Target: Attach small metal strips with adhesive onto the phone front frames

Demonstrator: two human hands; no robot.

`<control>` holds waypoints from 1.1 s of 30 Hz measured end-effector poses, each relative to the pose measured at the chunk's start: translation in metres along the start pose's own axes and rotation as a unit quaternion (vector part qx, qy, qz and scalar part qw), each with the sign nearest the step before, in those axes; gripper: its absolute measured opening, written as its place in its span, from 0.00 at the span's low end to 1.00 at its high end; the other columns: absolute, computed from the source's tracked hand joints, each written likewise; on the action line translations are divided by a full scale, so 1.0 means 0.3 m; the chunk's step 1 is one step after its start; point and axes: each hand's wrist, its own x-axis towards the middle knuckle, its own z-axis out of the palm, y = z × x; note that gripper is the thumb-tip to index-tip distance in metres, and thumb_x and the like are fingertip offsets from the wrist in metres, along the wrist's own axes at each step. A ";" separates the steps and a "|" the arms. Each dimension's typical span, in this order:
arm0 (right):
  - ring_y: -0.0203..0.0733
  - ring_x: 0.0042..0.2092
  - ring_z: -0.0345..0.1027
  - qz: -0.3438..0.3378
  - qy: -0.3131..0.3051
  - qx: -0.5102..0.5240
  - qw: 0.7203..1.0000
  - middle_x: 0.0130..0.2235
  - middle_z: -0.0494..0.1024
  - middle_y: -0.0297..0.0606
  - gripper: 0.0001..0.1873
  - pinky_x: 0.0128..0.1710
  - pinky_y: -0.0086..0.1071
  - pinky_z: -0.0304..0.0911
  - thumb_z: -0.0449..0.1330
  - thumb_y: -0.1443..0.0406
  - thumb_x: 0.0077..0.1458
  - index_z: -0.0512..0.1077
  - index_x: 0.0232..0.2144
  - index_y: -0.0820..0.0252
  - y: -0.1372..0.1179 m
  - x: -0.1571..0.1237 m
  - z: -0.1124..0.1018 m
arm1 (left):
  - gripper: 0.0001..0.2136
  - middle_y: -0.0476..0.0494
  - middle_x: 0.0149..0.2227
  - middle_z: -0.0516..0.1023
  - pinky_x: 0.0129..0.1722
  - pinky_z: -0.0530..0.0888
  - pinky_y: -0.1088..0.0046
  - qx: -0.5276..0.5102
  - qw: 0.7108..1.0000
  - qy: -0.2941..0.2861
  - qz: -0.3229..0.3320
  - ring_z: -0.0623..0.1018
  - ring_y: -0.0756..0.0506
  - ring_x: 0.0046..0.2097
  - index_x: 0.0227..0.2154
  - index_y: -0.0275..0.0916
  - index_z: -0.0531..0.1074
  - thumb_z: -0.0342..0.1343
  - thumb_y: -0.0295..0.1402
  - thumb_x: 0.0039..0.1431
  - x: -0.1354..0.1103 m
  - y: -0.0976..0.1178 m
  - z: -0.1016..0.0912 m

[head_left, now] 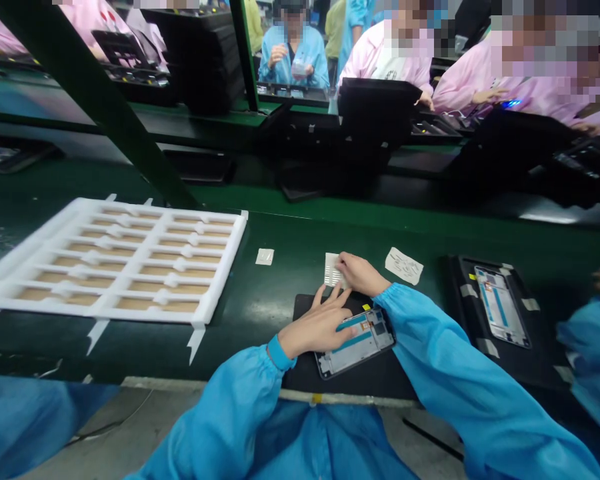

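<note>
Adjoining the hands (316, 328) (363, 275) is a flat, striped sheet (331, 271).

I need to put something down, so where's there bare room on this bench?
The bare bench patch lies between the white tray and the black mat, nearer you than the small white sheet. It's crowded around the phone frame and striped sheet, where your left hand and right hand are.

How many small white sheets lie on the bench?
3: first sheet near the white tray, second sheet at the right hand, third sheet to its right; more may be hidden.
</note>
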 end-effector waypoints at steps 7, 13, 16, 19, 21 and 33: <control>0.36 0.29 0.65 0.019 0.034 0.250 0.968 0.27 0.70 0.31 0.19 0.32 0.32 0.64 0.50 0.48 0.60 0.62 0.30 0.56 0.019 -0.029 -0.024 | 0.18 0.32 0.70 0.49 0.67 0.39 0.43 0.016 1.000 -0.016 -0.019 0.44 0.32 0.71 0.34 0.36 0.73 0.48 0.46 0.66 0.019 0.008 0.003; 0.34 0.26 0.66 0.070 0.085 0.384 0.917 0.27 0.73 0.33 0.25 0.30 0.32 0.66 0.62 0.44 0.49 0.64 0.31 0.58 0.024 -0.105 -0.099 | 0.15 0.38 0.71 0.49 0.69 0.47 0.48 0.043 0.999 0.011 0.000 0.51 0.37 0.71 0.37 0.38 0.70 0.44 0.42 0.70 -0.025 0.067 -0.022; 0.35 0.29 0.69 0.081 0.109 0.410 0.902 0.29 0.75 0.35 0.21 0.33 0.32 0.68 0.66 0.50 0.49 0.69 0.32 0.60 -0.024 -0.197 -0.148 | 0.10 0.40 0.59 0.71 0.64 0.63 0.57 0.114 0.993 0.025 0.011 0.71 0.41 0.61 0.42 0.39 0.69 0.44 0.36 0.70 -0.067 0.129 -0.065; 0.37 0.33 0.73 0.066 0.110 0.407 0.905 0.32 0.78 0.36 0.14 0.37 0.33 0.69 0.66 0.56 0.53 0.72 0.35 0.59 -0.110 -0.305 -0.177 | 0.07 0.44 0.38 0.80 0.55 0.72 0.58 0.228 0.973 0.025 -0.020 0.80 0.43 0.42 0.38 0.38 0.68 0.46 0.31 0.69 -0.102 0.169 -0.106; 0.38 0.36 0.74 0.050 0.082 0.386 0.918 0.34 0.78 0.36 0.10 0.38 0.33 0.69 0.63 0.59 0.56 0.72 0.38 0.58 -0.168 -0.367 -0.179 | 0.06 0.46 0.33 0.79 0.52 0.73 0.57 0.285 0.958 0.022 -0.034 0.80 0.43 0.37 0.35 0.38 0.69 0.48 0.28 0.68 -0.116 0.173 -0.121; 0.35 0.39 0.69 0.011 -0.012 0.213 0.977 0.35 0.74 0.28 0.05 0.39 0.30 0.62 0.56 0.70 0.62 0.66 0.36 0.53 -0.266 -0.436 -0.141 | 0.14 0.44 0.44 0.82 0.44 0.77 0.68 0.171 0.943 0.268 0.098 0.82 0.46 0.42 0.53 0.39 0.69 0.52 0.35 0.67 -0.149 0.088 -0.021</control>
